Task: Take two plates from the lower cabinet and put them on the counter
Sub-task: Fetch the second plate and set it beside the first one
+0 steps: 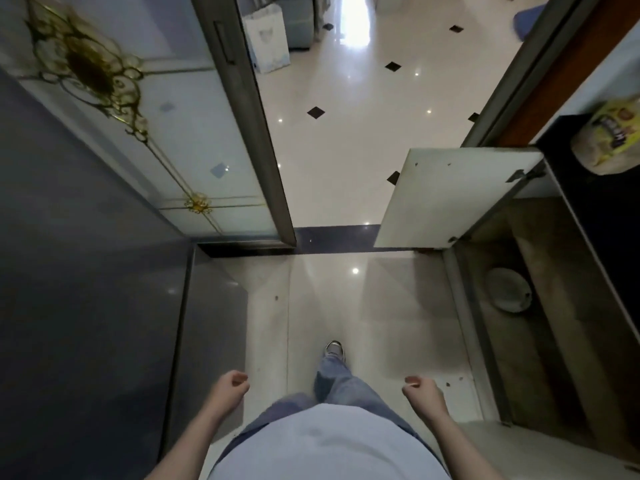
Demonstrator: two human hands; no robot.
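Observation:
The lower cabinet (540,306) on the right stands with its white door (453,199) swung out over the floor. A pale round plate (508,289) lies on the cabinet's brown shelf; I cannot tell whether it is one plate or a stack. The dark counter (595,216) runs above the cabinet along the right edge. My left hand (231,384) and my right hand (420,388) hang low in front of my body, both curled into loose fists with nothing in them. The right hand is left of the cabinet opening and well short of the plate.
A yellow food packet (609,140) lies on the counter at the far right. A grey appliance or cabinet front (69,306) fills the left side. A decorated glass sliding door (166,116) stands ahead on the left, with a doorway onto a glossy tiled floor (346,133).

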